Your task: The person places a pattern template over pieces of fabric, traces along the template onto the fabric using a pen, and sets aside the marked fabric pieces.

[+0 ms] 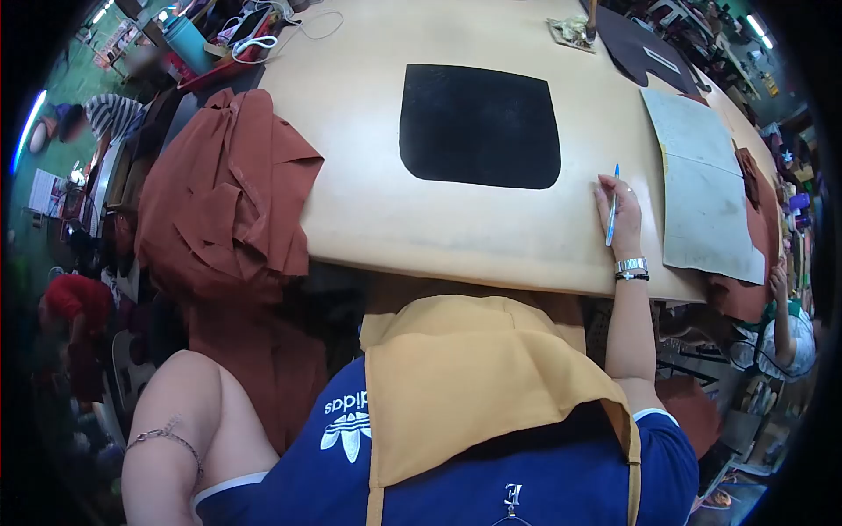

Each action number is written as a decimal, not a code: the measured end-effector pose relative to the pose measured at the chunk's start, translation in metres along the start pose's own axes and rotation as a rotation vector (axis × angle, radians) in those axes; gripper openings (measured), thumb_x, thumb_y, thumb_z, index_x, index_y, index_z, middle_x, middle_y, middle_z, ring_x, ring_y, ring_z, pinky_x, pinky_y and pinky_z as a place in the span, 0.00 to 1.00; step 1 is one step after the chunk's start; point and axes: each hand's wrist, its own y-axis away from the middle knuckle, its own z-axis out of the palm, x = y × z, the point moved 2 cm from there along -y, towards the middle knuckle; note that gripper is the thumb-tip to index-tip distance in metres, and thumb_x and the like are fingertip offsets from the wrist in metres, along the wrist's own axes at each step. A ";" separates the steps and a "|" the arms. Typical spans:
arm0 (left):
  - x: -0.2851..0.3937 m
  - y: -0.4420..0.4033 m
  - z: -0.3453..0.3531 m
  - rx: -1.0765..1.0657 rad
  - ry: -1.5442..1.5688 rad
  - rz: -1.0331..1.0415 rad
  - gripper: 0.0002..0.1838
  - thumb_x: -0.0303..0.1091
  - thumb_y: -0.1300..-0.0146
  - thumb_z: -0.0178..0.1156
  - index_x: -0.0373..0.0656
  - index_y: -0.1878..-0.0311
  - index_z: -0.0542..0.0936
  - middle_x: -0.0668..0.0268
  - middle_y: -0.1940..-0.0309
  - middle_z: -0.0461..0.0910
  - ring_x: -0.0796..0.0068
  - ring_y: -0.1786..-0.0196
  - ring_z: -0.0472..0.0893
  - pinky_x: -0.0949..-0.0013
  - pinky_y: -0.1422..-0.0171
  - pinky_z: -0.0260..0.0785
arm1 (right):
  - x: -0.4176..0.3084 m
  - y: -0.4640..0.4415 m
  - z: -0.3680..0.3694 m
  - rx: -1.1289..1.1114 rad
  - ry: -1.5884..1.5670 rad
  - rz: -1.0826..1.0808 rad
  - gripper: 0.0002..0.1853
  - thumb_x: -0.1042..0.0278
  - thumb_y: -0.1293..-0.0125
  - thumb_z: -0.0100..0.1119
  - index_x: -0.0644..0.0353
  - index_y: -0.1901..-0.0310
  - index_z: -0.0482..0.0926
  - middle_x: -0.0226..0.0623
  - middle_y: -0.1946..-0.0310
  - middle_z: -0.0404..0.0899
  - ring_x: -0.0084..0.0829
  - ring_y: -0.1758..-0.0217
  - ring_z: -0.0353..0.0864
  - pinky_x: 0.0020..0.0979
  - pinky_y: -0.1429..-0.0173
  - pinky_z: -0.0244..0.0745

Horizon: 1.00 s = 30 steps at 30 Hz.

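Observation:
My right hand rests on the pale tabletop with a blue and white pen held upright between its fingers. A silver watch or bracelet and a dark beaded band circle that wrist. To its left lies a flat black piece with two rounded near corners, apart from the hand. Just right of the hand is a large grey-green sheet with a crease across it. My left arm is bent at the lower left, with a chain bracelet on it; the left hand itself is out of view.
Rust-coloured fabric is heaped over the table's left edge. More rust material lies under the grey-green sheet. A turquoise bottle and white cables stand at the back left. Dark cut pieces lie at the back right. People are nearby on both sides.

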 end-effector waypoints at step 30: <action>-0.063 0.116 -0.034 0.871 -0.474 -0.830 0.51 0.40 0.55 0.72 0.43 0.26 0.59 0.55 0.36 0.69 0.58 0.31 0.66 0.52 0.26 0.52 | 0.001 -0.003 0.001 -0.045 0.001 0.015 0.10 0.73 0.36 0.62 0.63 0.53 0.80 0.43 0.58 0.82 0.38 0.54 0.82 0.34 0.48 0.76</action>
